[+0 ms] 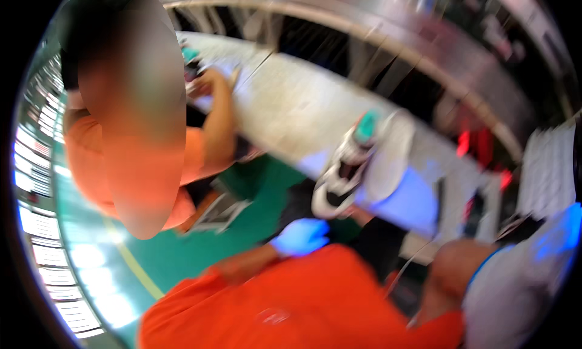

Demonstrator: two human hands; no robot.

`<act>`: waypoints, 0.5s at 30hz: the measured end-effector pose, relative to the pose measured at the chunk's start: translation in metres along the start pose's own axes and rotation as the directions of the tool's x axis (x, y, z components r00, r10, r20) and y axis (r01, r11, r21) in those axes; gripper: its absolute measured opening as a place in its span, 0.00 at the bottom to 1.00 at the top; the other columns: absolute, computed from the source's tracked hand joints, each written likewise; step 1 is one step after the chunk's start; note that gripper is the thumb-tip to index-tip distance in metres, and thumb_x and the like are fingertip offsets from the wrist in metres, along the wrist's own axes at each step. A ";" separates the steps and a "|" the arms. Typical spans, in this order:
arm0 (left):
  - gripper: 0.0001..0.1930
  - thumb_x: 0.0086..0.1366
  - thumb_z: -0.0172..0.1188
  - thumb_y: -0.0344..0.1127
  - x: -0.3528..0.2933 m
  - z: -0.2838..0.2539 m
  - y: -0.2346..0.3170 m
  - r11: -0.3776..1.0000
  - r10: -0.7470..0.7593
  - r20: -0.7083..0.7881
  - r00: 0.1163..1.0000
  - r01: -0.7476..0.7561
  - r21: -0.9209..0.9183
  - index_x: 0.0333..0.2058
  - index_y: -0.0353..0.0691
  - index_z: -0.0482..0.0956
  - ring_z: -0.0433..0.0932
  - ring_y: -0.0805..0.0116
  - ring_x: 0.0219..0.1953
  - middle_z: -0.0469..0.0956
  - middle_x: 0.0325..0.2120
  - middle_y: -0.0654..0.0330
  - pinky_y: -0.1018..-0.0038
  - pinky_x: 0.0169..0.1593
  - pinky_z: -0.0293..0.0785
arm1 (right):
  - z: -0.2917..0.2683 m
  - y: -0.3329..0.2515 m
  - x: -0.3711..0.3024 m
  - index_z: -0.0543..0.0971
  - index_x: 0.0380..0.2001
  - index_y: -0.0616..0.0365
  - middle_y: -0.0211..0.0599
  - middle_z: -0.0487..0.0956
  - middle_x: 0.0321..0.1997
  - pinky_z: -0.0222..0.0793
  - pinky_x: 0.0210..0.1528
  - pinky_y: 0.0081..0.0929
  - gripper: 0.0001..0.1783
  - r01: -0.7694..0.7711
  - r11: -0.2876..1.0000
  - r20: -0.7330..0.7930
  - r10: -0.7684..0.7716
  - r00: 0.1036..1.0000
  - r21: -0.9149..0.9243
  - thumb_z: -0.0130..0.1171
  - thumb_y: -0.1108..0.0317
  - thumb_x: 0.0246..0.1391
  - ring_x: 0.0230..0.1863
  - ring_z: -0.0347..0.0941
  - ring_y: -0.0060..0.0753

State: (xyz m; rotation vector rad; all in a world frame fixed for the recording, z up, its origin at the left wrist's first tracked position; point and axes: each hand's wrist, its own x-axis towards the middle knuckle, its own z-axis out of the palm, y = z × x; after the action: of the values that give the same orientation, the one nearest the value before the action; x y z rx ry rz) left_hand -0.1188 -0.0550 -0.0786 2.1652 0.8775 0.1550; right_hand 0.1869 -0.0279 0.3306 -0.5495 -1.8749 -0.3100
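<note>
Head view, shoe (344,170) slanted, toe lower-left

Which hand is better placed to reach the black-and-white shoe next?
Left, probably: the gloved left hand is close to the toe end of the black-and-white shoe, while the blurred picture leaves the right hand's position unclear.

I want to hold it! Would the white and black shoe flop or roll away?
The shoe probably won't flop much, since its toe looks rounded and full. It likely won't roll far, being long rather than ball-shaped.
</note>
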 end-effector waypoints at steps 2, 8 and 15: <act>0.15 0.75 0.65 0.47 0.019 0.029 -0.004 0.993 0.013 -0.037 0.999 -0.017 -0.119 0.47 0.40 0.86 0.88 0.51 0.43 0.87 0.38 0.47 0.53 0.48 0.84 | -0.008 -0.002 0.003 0.79 0.61 0.79 0.58 0.83 0.58 0.74 0.64 0.49 0.35 0.040 0.996 0.047 -0.036 0.998 -0.074 0.72 0.62 0.56 0.56 0.81 0.54; 0.26 0.76 0.66 0.54 0.003 0.000 -0.042 0.963 -0.178 0.150 0.973 0.203 -0.177 0.60 0.39 0.85 0.88 0.53 0.57 0.88 0.54 0.49 0.59 0.63 0.82 | -0.056 0.030 0.024 0.80 0.59 0.77 0.57 0.84 0.56 0.75 0.62 0.48 0.33 0.001 0.999 -0.201 -0.009 0.980 -0.043 0.72 0.63 0.56 0.54 0.82 0.53; 0.23 0.72 0.69 0.55 0.045 0.011 -0.021 0.954 -0.213 0.190 0.958 0.247 -0.172 0.55 0.46 0.88 0.89 0.51 0.53 0.90 0.51 0.52 0.59 0.60 0.84 | -0.067 0.003 0.017 0.81 0.57 0.76 0.56 0.85 0.54 0.76 0.59 0.46 0.31 0.070 0.983 -0.104 -0.089 0.991 -0.167 0.72 0.64 0.56 0.52 0.83 0.53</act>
State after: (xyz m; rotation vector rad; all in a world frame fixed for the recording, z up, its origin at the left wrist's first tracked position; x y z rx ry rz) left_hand -0.0923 -0.0239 -0.1089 1.8495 0.9671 -0.0585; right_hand 0.2384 -0.0525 0.3704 -0.5566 -1.7765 -0.5400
